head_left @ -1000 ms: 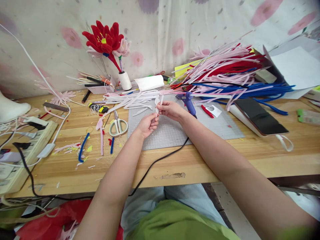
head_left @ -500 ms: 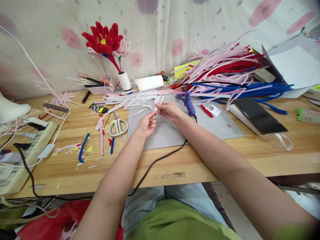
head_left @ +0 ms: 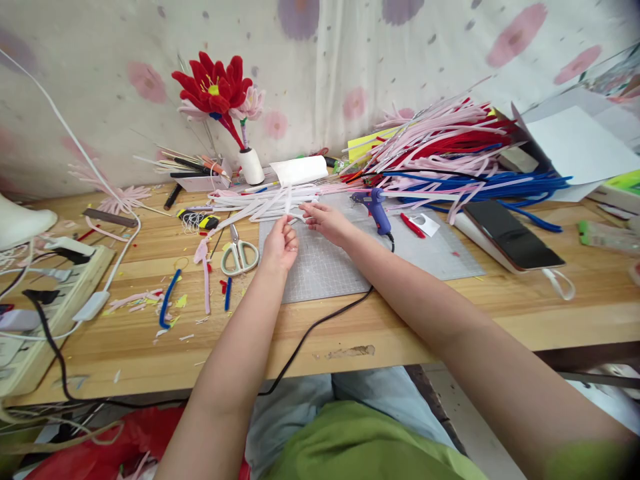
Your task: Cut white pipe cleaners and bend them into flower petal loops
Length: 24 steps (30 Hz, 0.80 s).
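Observation:
My left hand [head_left: 281,243] is closed over the left part of the grey cutting mat [head_left: 330,273], pinching a white pipe cleaner [head_left: 289,200] that sticks up from its fingertips. Just to the right, my right hand [head_left: 324,223] has its fingers stretched toward the left hand, close to the same white piece. Whether its fingertips touch the piece cannot be made out. Behind both hands lies a bundle of white pipe cleaners [head_left: 255,202], partly hidden. A blue glue gun [head_left: 379,212] rests right of my right hand, and scissors [head_left: 240,258] lie left of my left hand.
A red pipe-cleaner flower [head_left: 215,83] stands in a white holder [head_left: 251,167] at the back. Red, pink and blue pipe cleaners [head_left: 450,143] pile up back right, near a phone [head_left: 515,233]. A black cord [head_left: 320,320] crosses the front; a power strip [head_left: 75,293] sits left.
My hands, close together on the white pipe cleaner before, have moved apart. The left hand has shifted left with the piece, and the right hand's fingers have opened out. The view has tilted slightly.

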Each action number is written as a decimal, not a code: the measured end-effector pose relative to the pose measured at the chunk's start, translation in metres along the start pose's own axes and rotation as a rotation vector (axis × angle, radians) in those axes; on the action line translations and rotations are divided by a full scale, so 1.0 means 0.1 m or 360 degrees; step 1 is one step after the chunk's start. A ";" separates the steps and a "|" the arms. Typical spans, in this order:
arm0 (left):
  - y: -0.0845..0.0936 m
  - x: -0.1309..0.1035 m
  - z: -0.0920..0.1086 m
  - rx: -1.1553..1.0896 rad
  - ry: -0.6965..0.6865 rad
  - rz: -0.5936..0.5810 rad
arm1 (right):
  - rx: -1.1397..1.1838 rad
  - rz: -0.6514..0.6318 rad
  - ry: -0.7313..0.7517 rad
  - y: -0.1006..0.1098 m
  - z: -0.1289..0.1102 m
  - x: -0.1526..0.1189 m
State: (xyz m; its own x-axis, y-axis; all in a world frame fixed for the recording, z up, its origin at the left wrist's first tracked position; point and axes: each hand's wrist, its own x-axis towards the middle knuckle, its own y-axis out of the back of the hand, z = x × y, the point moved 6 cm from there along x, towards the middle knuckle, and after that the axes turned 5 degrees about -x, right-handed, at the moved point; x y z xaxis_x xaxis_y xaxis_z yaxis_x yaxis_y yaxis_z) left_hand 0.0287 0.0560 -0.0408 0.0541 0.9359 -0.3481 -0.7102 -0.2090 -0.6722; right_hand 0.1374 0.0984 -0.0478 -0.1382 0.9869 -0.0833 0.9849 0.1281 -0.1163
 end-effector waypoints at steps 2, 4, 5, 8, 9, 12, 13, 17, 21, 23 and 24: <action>0.07 0.03 0.13 -0.0036 -0.0061 0.0044 | -0.0631 0.0069 0.0185 -0.05 -0.05 0.11; 0.13 0.06 0.23 -0.0069 -0.0115 0.0081 | -0.1270 0.0045 0.0376 -0.18 -0.09 0.21; 0.16 0.08 0.26 -0.0084 -0.0139 0.0098 | -0.1536 0.0011 0.0452 -0.26 -0.09 0.25; 0.24 0.12 0.29 -0.0106 -0.0178 0.0148 | -0.2084 -0.0111 0.0588 -0.45 -0.08 0.32; 0.26 0.14 0.29 -0.0103 -0.0188 0.0168 | -0.2196 -0.0148 0.0612 -0.49 -0.07 0.34; 0.32 0.18 0.30 -0.0073 -0.0245 0.0217 | -0.2315 -0.0201 0.0644 -0.53 -0.09 0.33; 0.33 0.19 0.31 -0.0062 -0.0286 0.0222 | -0.2277 -0.0199 0.0629 -0.51 -0.12 0.32; 0.35 0.18 0.34 0.0107 -0.0518 0.0258 | -0.1932 -0.0269 0.0461 -0.29 -0.19 0.18; 0.27 0.13 0.24 0.0488 -0.0594 0.0304 | -0.1668 -0.0450 0.0436 -0.02 -0.19 -0.04; 0.21 0.12 0.12 0.0681 -0.0514 0.0245 | -0.1554 -0.0455 0.0493 0.09 -0.17 -0.13; 0.18 0.12 0.05 0.0786 -0.0466 0.0209 | -0.1504 -0.0438 0.0525 0.14 -0.16 -0.16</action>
State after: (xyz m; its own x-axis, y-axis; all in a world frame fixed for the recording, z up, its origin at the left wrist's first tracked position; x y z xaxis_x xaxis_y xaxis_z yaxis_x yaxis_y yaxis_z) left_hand 0.0133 0.0651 -0.0537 -0.2029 0.9651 -0.1657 -0.9444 -0.2376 -0.2274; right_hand 0.1548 0.0856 -0.0321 -0.4753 0.8716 0.1201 0.6231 0.2371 0.7453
